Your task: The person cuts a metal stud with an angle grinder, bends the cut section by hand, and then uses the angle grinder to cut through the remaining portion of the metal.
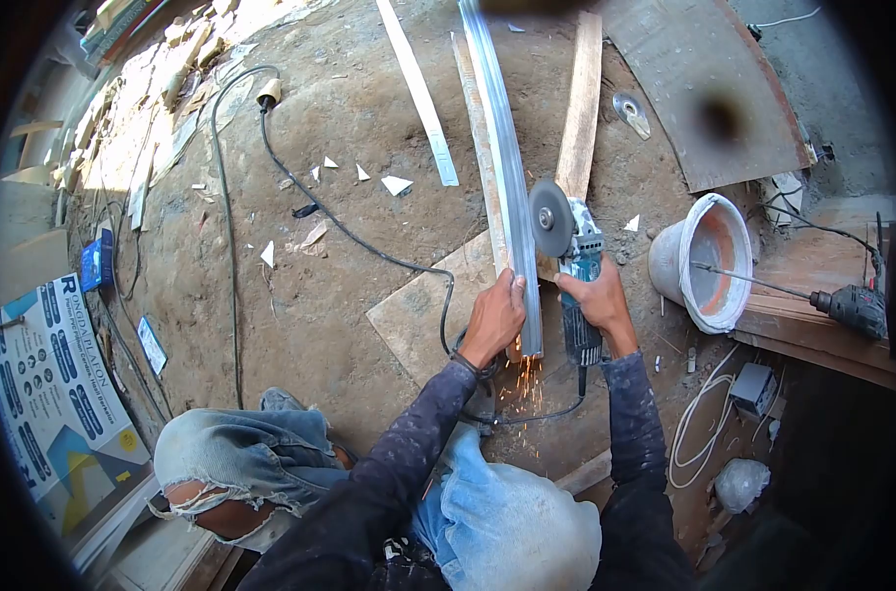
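Observation:
My right hand grips a teal and black angle grinder, its round disc standing right at the side of a bundle of long silvery metal profiles. With its fingers closed, my left hand holds the profiles near their close end. Orange sparks spray down below that end toward my knees. Under the profiles lies a flat square board, and a wooden plank runs away beyond the grinder. A black cord leaves the grinder's rear and loops left.
On the right stand a white-rimmed bucket and a drill with a long bit. A loose disc lies ahead near a large sheet. White scraps and an extension cord lie left; a printed panel box is beside me.

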Motion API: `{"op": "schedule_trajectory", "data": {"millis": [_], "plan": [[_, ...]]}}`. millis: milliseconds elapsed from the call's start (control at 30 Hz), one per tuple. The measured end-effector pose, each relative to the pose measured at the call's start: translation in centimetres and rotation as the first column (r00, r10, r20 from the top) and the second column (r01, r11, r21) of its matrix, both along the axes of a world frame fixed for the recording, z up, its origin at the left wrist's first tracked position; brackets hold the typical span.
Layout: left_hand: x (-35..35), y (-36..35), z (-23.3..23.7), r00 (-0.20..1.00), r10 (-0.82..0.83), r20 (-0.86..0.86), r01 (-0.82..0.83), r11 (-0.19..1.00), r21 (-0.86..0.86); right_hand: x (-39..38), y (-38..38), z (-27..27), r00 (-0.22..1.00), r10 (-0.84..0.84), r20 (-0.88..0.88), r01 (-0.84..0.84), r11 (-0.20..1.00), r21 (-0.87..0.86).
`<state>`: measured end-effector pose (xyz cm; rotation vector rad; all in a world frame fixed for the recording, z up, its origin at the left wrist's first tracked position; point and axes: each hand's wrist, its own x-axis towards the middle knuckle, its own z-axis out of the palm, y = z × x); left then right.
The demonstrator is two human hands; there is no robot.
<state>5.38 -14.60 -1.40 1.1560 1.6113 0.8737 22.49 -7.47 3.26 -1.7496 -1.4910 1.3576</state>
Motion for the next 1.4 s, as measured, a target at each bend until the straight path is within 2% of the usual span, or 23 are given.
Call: {"op": "schedule_trajectory", "data": {"millis": [533,600,1000,1400], "plan": [[0.0,0.0,-0.1,1.000,-0.005,-0.011,0.005,1.000,0.003,-0.2,0.9,-0.2,1.000,0.015,0.001,-0.015,1.000,-0.006],[-0.1,0.0,0.2,1.000,-0.020,-0.005,0.020,0.999,-0.040,-0.6,1.0,0.4,1.000,0.011,-0.008,-0.011,1.000,-0.011],[0.3,-0.1,-0.9,1.000,0.011,-0.009,-0.011,1.000,0.028,-1.0,2.0,0.7,0.999,0.032,0.002,-0.032,0.999,0.009],[0.2,-0.1,-0.7,1.000,0.001,-0.024,-0.001,1.000,0.009,-1.0,2.7,0.2,0.999,0.039,0.012,-0.039,0.999,0.020]]}}
